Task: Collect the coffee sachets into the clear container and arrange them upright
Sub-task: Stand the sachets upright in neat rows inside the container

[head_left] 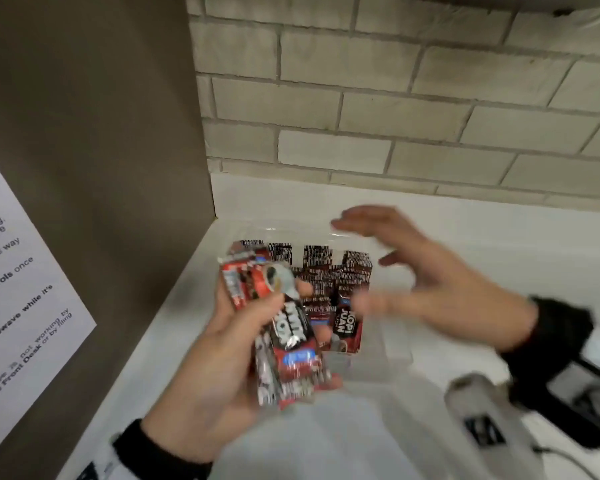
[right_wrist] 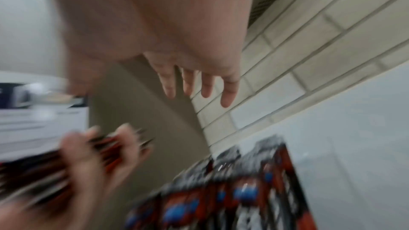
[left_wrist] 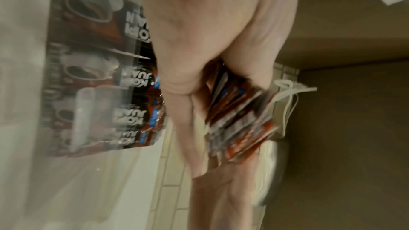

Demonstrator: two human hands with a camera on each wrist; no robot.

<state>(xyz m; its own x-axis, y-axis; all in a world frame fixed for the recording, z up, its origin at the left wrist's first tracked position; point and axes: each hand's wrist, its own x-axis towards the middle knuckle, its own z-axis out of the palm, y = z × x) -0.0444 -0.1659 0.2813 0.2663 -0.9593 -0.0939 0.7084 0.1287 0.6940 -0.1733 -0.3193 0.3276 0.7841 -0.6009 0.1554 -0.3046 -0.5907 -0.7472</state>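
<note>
Fingers (head_left: 291, 292) of the left hand (head_left: 219, 362) clasp a sachet bundle (head_left: 284, 334) lengthwise toward the wall; right hand (head_left: 426, 271) spread, empty.

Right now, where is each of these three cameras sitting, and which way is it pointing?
Head: worn on the person's head, looking down at a white counter by a brick wall; shows the left hand gripping a bundle of sachets and the right hand open.
Left wrist: looks along the left hand's fingers at that bundle, with the clear container of sachets beside.
Right wrist: looks along the right hand's spread fingers toward the wall.
Shared: all three show the container's sachets, though blurred.
</note>
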